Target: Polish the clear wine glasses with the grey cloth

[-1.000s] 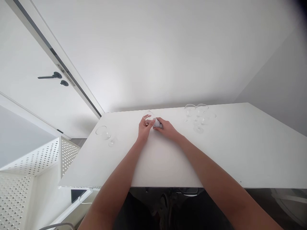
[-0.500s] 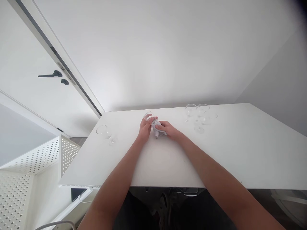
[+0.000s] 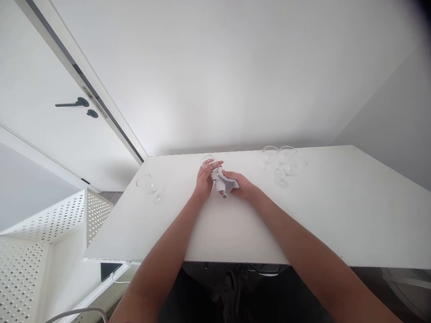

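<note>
Near the middle of the white table, my left hand (image 3: 204, 180) is closed around the bowl of a clear wine glass (image 3: 209, 164), which is tilted with its rim toward the far left. My right hand (image 3: 241, 185) grips a crumpled pale cloth (image 3: 226, 183) just right of the bowl. The cloth covers the lower part of the glass, so its stem and foot are hidden. Some fingertips of both hands are out of sight behind the glass and cloth.
One stemmed glass (image 3: 146, 185) stands at the table's left side. Several more clear glasses (image 3: 282, 158) are grouped on the right near the back. A wall runs along the table's (image 3: 336, 206) far edge. A door with a black handle (image 3: 72, 103) is at far left.
The cloth has shifted and spread more openly under my right hand, whose thumb has moved. My left hand keeps the glass in nearly the same spot.
</note>
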Available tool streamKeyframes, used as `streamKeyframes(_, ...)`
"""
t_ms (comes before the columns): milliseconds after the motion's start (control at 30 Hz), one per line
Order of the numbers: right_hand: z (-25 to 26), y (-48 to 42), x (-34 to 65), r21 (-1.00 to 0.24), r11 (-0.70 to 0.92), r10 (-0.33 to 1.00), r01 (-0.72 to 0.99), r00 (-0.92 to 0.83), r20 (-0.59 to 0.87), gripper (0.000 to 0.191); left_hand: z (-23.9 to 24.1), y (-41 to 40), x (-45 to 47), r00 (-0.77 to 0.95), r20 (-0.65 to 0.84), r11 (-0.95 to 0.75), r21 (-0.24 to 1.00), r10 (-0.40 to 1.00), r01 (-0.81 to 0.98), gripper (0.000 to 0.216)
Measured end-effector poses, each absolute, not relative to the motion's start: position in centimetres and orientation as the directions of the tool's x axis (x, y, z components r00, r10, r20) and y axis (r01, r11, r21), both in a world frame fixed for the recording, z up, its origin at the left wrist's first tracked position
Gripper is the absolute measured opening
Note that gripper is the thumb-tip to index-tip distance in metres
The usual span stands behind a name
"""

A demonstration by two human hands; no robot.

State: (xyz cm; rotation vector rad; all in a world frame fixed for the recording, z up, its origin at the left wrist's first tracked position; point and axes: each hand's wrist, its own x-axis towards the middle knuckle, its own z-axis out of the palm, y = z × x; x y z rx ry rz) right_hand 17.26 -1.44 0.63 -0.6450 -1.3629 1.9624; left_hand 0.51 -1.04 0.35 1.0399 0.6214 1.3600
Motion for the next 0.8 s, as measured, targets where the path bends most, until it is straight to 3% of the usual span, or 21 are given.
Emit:
streamKeyframes(67,0.6,-1.4,17.1,-0.964,-0.167,0.786,-0.209,-0.618,-0.002,0.045,0.3,-1.0,0.5,0.147,0.213,-0.12,0.872,0.966,-0.474,0.046)
streamKeyframes(167,0.2,-1.2,16.5,-0.996,0.069,0.914,-0.056,-0.396,0.086,0.044,0.0,-0.7,0.5,0.075,0.197,-0.148,0.895,0.978,-0.422,0.046)
streamKeyframes(233,0.0,-1.2,16.0,-0.994,0.112,0.948,0.009,-0.3,0.104,0.044,-0.2,-0.5,0.5,0.04,0.173,-0.143,0.907,0.984,-0.396,0.047)
streamKeyframes(400,0.6,-1.8,16.0,-0.929,-0.269,0.831,-0.253,-0.549,-0.091,0.045,-0.4,-0.4,0.3,0.105,0.146,-0.093,0.912,0.984,-0.4,0.052)
streamKeyframes(500,0.9,-2.2,16.3,-0.931,-0.263,0.825,-0.255,-0.559,-0.08,0.047,-0.5,-0.3,0.2,0.121,0.186,-0.128,0.917,0.975,-0.379,0.051)
streamKeyframes(600,0.6,-2.1,16.2,-0.998,0.022,0.934,-0.066,-0.356,0.044,0.046,-0.7,0.0,0.1,0.067,0.184,-0.153,0.931,0.981,-0.332,0.048)
streamKeyframes(667,0.1,-1.9,16.0,-0.977,0.19,0.966,0.093,-0.196,0.169,0.045,-0.8,0.2,0.1,0.053,0.179,-0.153,0.935,0.983,-0.319,0.049)
streamKeyframes(733,-0.5,-1.5,15.8,-0.964,0.229,0.973,0.138,-0.051,0.224,0.045,-0.9,0.3,0.0,0.047,0.191,-0.165,0.929,0.981,-0.33,0.05)
streamKeyframes(800,-1.0,-1.1,16.0,-0.978,0.205,0.97,0.038,0.125,0.209,0.044,-1.1,0.4,-0.1,0.034,0.212,-0.188,0.92,0.977,-0.343,0.052)
